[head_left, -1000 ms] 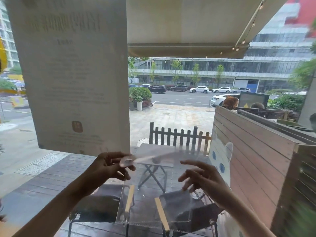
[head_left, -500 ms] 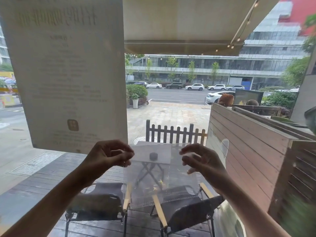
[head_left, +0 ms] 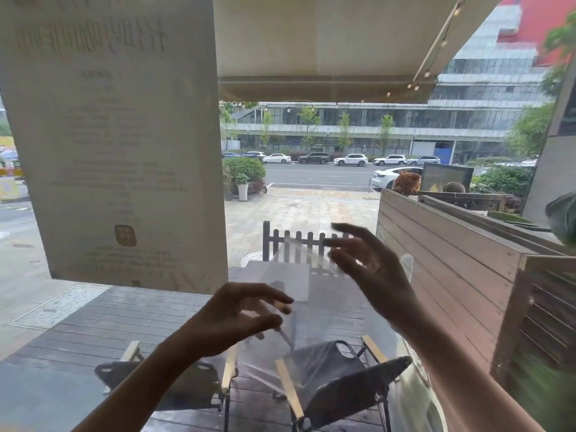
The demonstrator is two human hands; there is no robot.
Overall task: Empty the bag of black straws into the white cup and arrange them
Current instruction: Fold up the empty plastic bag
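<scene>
clear crinkled plastic bag (head_left: 296,307), glossy, see-through | left hand (head_left: 237,313) pinches its lower edge | right hand (head_left: 371,266) fingers spread at its top | poster (head_left: 115,135) writing unreadable

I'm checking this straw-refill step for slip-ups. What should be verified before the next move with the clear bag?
1. Clear bag held up: ok.
2. Left hand grip: ok, it appears to pinch the bag's lower part.
3. Right hand grip: not ok, fingers spread open by the top corner.
4. Bag emptied: ok, no black straws visible inside.
5. White cup in view: not ok, out of frame.
6. Straws arranged: cannot tell.
</scene>
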